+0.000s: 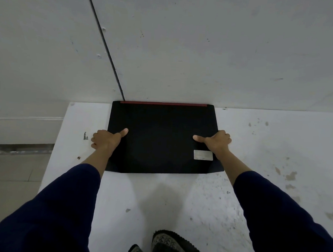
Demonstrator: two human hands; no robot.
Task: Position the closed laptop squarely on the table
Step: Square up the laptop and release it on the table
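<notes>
A closed black laptop (161,139) with a red strip along its far edge and a silver sticker near its front right corner lies flat on the white table (177,194). Its far edge sits against the wall. My left hand (106,139) grips the laptop's left side, thumb on the lid and fingers curled around the edge. My right hand (216,141) holds the right side the same way. Both sleeves are dark blue.
The white wall (205,50) rises directly behind the table, with a dark vertical seam (106,48) meeting the laptop's far left corner. The table's left edge (53,148) drops to a tiled floor. Patterned shoes (166,248) show at the bottom.
</notes>
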